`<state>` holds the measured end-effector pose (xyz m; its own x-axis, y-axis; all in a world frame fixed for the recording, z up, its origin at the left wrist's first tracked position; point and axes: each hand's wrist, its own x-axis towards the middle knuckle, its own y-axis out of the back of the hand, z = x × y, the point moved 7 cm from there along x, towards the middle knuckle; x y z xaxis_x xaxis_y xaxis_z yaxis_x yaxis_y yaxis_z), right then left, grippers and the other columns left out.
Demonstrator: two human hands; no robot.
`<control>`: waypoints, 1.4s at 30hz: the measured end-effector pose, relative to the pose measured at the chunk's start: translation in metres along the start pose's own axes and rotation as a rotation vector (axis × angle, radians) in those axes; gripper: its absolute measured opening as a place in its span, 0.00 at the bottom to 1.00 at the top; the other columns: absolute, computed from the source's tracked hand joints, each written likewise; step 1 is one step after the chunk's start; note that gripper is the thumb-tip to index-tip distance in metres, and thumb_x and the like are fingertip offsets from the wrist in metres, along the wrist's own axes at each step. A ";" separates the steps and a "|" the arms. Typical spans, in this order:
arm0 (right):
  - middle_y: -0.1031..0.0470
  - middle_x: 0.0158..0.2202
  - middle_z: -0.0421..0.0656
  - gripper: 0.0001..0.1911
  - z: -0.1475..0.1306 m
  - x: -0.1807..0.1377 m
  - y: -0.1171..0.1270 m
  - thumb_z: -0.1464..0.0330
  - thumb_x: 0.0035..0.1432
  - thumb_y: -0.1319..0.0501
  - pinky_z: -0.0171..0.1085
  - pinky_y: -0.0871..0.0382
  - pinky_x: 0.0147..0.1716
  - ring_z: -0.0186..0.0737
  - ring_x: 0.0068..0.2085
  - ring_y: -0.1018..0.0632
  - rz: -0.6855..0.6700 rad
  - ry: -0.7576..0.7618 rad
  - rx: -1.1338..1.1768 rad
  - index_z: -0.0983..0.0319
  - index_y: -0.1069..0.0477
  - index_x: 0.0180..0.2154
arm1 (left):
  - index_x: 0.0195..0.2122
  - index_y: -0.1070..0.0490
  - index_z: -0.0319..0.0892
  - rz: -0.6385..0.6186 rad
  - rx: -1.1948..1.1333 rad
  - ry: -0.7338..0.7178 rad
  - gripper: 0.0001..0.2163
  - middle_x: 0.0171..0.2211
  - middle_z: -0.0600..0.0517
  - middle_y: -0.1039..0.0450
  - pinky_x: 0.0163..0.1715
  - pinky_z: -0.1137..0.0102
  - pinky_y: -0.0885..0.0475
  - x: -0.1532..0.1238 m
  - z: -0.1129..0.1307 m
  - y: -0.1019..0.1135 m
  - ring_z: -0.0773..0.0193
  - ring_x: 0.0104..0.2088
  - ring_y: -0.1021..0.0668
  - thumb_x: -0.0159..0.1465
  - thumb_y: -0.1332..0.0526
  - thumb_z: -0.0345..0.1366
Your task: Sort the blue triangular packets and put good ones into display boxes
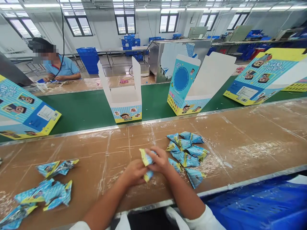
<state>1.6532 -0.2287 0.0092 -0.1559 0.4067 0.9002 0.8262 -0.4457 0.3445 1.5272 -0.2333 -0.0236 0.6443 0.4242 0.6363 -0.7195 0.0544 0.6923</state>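
Observation:
Both of my hands meet over the brown table in the middle of the view. My right hand point(159, 160) is closed round a small blue-and-yellow foil packet point(144, 156), whose yellow end sticks out past the fingers. Just below it, my left hand point(134, 173) is curled at a second blue-and-yellow packet point(148, 175), partly hidden by the fingers. To the right of my hands lies a group of several similar packets point(185, 159). More packets point(45, 193) lie in a loose heap at the left.
Beyond the table runs a green conveyor belt point(81, 110). On it stand open printed boxes, one white inside point(126, 95) and one with a blue circle point(183, 86). Blue crates point(261, 204) are at the lower right. Across the belt sits a person point(63, 67) in a blue shirt.

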 end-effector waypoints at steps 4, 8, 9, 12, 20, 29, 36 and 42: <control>0.31 0.31 0.41 0.15 0.059 -0.010 0.030 0.58 0.55 0.39 0.37 0.31 0.31 0.36 0.30 0.29 0.461 -0.638 0.153 0.60 0.31 0.41 | 0.41 0.26 0.41 0.445 0.035 0.589 0.14 0.32 0.47 0.22 0.30 0.70 0.26 -0.020 -0.056 0.057 0.62 0.29 0.22 0.62 0.41 0.45; 0.35 0.28 0.36 0.15 0.064 -0.020 0.019 0.58 0.55 0.37 0.32 0.34 0.28 0.31 0.26 0.33 0.548 -0.872 0.338 0.61 0.34 0.38 | 0.41 0.26 0.40 0.460 0.008 0.606 0.18 0.29 0.49 0.24 0.27 0.71 0.27 -0.021 -0.053 0.045 0.64 0.27 0.24 0.63 0.43 0.50; 0.33 0.30 0.38 0.14 0.055 -0.015 0.011 0.60 0.54 0.36 0.33 0.33 0.30 0.32 0.28 0.31 0.439 -0.805 0.342 0.61 0.33 0.38 | 0.40 0.26 0.40 0.339 0.008 0.452 0.17 0.28 0.49 0.25 0.28 0.71 0.27 -0.012 -0.039 0.029 0.64 0.27 0.24 0.63 0.42 0.50; 0.29 0.35 0.41 0.13 0.024 -0.001 -0.007 0.63 0.52 0.36 0.36 0.31 0.35 0.36 0.34 0.28 0.116 -0.522 0.336 0.60 0.30 0.40 | 0.38 0.24 0.41 0.031 0.021 0.033 0.16 0.27 0.47 0.25 0.30 0.70 0.27 0.003 0.002 -0.012 0.63 0.28 0.24 0.63 0.42 0.48; 0.40 0.24 0.33 0.19 0.084 -0.032 0.015 0.52 0.51 0.38 0.29 0.44 0.19 0.27 0.20 0.41 0.612 -1.044 0.596 0.58 0.38 0.35 | 0.36 0.27 0.41 0.623 -0.232 0.732 0.21 0.25 0.52 0.27 0.22 0.73 0.32 -0.030 -0.066 0.054 0.67 0.21 0.28 0.63 0.47 0.55; 0.39 0.23 0.35 0.22 0.056 -0.022 -0.008 0.49 0.47 0.36 0.30 0.41 0.21 0.29 0.22 0.38 0.299 -0.927 0.638 0.60 0.36 0.30 | 0.32 0.24 0.42 0.260 -0.215 0.416 0.23 0.22 0.48 0.24 0.22 0.70 0.28 -0.017 -0.042 0.031 0.62 0.22 0.23 0.60 0.46 0.57; 0.39 0.21 0.34 0.22 0.045 -0.013 -0.019 0.49 0.47 0.36 0.30 0.43 0.21 0.29 0.22 0.39 0.152 -0.899 0.600 0.60 0.35 0.29 | 0.28 0.25 0.43 0.217 -0.041 0.210 0.22 0.17 0.51 0.29 0.17 0.73 0.32 -0.003 -0.014 0.028 0.66 0.16 0.28 0.64 0.49 0.55; 0.38 0.22 0.34 0.19 0.052 -0.016 -0.003 0.51 0.50 0.38 0.31 0.41 0.23 0.30 0.23 0.38 0.312 -0.895 0.536 0.60 0.35 0.29 | 0.33 0.24 0.42 0.232 0.047 0.245 0.24 0.20 0.49 0.26 0.21 0.71 0.29 -0.015 -0.020 0.024 0.64 0.19 0.25 0.67 0.54 0.53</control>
<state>1.6818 -0.1924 -0.0196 0.3732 0.8660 0.3328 0.9235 -0.3125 -0.2223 1.4946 -0.2201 -0.0235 0.3793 0.6251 0.6822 -0.8233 -0.1085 0.5571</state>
